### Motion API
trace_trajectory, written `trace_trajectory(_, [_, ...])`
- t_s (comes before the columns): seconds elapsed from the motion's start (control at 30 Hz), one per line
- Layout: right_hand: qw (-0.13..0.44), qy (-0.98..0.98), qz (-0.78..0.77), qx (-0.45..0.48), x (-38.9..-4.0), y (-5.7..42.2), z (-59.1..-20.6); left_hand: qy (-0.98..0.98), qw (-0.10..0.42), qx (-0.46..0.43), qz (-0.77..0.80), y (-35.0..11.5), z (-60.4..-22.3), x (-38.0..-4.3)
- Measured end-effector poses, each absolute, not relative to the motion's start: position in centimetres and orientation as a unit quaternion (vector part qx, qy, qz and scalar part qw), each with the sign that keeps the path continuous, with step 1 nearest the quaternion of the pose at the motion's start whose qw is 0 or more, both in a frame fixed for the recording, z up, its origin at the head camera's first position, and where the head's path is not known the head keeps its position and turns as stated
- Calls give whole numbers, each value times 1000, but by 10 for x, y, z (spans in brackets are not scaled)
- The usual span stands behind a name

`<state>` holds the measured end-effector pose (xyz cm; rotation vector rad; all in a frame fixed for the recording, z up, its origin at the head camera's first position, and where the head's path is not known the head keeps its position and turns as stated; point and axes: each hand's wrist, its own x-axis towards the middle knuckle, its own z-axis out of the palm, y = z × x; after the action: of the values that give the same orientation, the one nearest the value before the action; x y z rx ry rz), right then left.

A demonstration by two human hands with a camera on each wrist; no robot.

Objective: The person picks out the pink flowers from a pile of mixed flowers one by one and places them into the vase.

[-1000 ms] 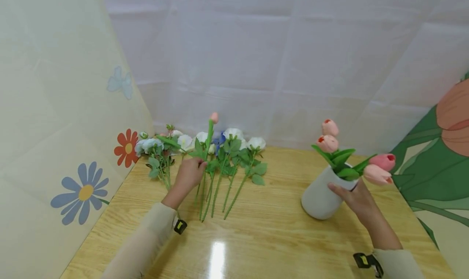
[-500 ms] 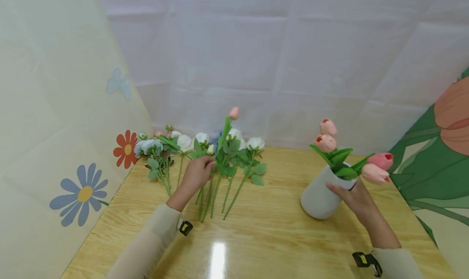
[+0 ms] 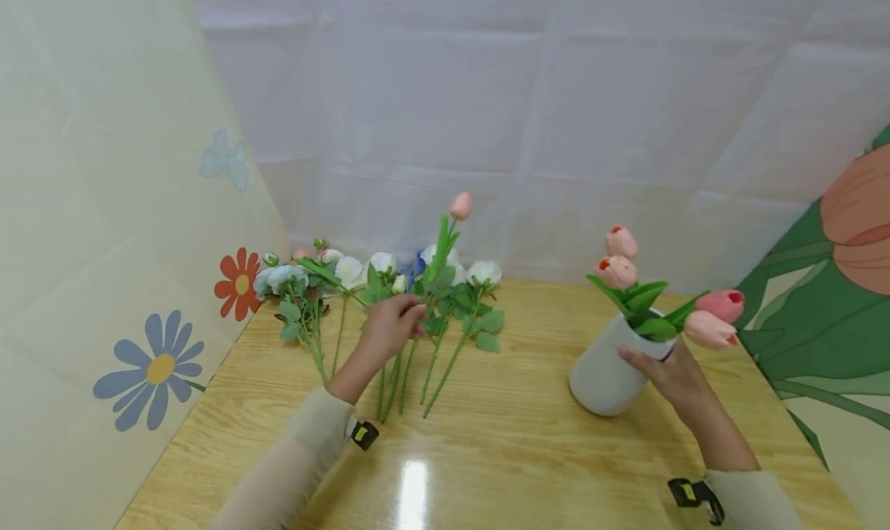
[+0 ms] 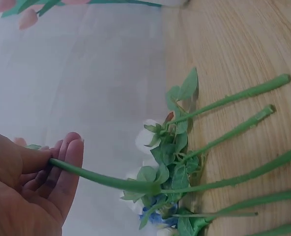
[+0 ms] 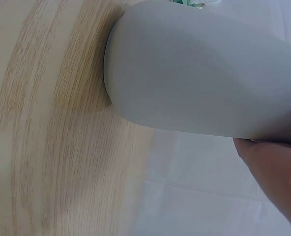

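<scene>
My left hand (image 3: 392, 325) pinches the green stem of a pink tulip (image 3: 461, 206), whose bud stands above the flowers lying on the table. In the left wrist view, the stem (image 4: 106, 181) runs out from between the thumb and fingers. At the right, my right hand (image 3: 673, 379) grips a white vase (image 3: 608, 372) near its rim, thumb on the near side. The vase leans to the right and holds several pink tulips (image 3: 617, 273) with green leaves. In the right wrist view, the vase wall (image 5: 199, 73) fills much of the frame and hides most of the fingers.
On the wooden table (image 3: 514, 453) lies a row of loose flowers: white roses (image 3: 484, 273), pale blue blooms (image 3: 281, 277) and a blue flower (image 3: 420, 264), stems toward me. A pale cloth (image 3: 445, 113) hangs behind, with printed panels on both sides.
My left hand has moved to the right with the tulip, lifting its bud higher above the loose flowers. The right hand and vase have hardly moved.
</scene>
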<state>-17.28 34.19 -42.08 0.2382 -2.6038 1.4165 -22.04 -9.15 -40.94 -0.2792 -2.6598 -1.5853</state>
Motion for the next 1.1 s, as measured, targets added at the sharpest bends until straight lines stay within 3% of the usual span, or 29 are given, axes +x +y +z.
trace_trajectory(0.67, [77,-879,465,75,-173,343,-419,-776,27,-159,-610,-60,-399,-216])
trace_trajectory(1.1, [73,-876,471,72,-174,344,-420,-751,76,-208,-622,-29,-393,-206])
